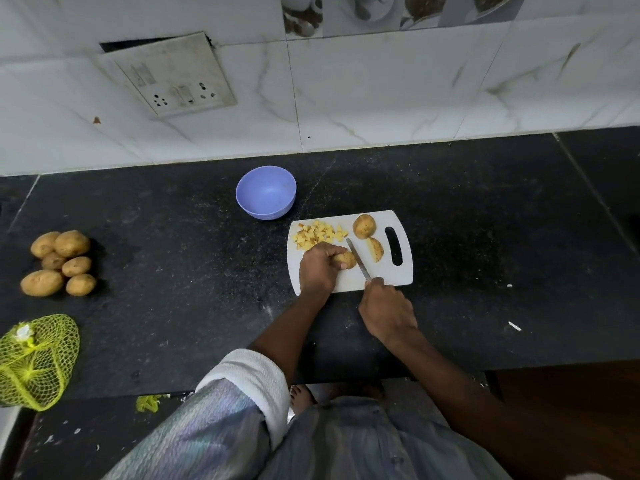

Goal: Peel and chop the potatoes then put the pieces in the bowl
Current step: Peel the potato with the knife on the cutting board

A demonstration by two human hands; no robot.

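The purple bowl (266,194) stands on the black bench (485,237) with nothing in it, just behind the white cutting board (398,275). On the board lie potato cubes (320,234) and two unpeeled pieces. The left hand (318,268) grips a potato piece (347,259); the right hand (386,310) holds the knife (358,259). Six whole potatoes (60,261) lie far left, near a yellow net bag (38,362). No writing is readable.

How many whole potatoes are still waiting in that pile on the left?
6, bunched on the counter's left: two at the back, two in the middle, two in front. More may hide beneath.
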